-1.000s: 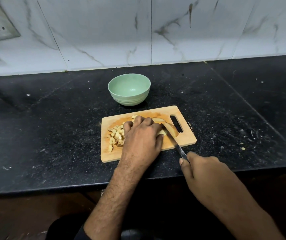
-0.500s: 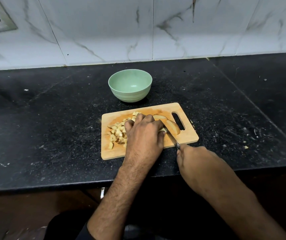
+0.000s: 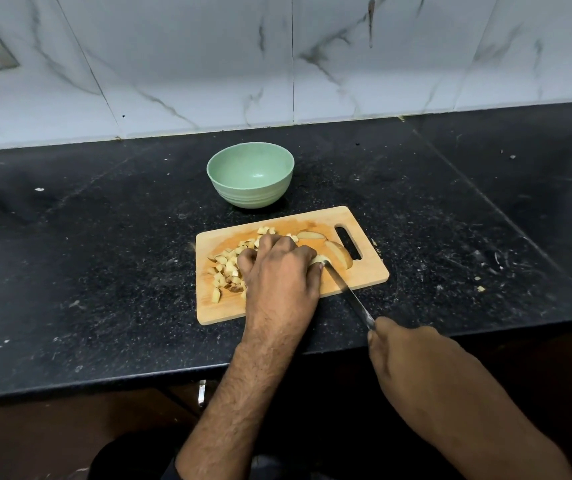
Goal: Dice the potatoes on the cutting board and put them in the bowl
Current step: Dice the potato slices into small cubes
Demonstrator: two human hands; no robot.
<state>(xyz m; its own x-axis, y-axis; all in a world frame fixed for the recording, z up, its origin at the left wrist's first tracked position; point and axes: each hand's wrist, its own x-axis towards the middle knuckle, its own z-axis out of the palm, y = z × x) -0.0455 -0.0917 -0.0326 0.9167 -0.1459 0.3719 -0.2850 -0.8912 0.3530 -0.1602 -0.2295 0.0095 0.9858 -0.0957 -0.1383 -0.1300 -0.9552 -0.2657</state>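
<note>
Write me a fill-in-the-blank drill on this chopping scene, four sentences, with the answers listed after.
1. The green bowl behind the cutting board holds ____ potato pieces.
2. The knife is held by the ____ hand.
3. The diced pieces lie at the board's ____ end.
4. The left hand steadies a potato piece on the ____.

Answers: no; right; left; cutting board

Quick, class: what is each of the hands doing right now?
Left hand: fingers curled, holding a potato piece down on the board.
Right hand: gripping the knife, blade at that piece.
</note>
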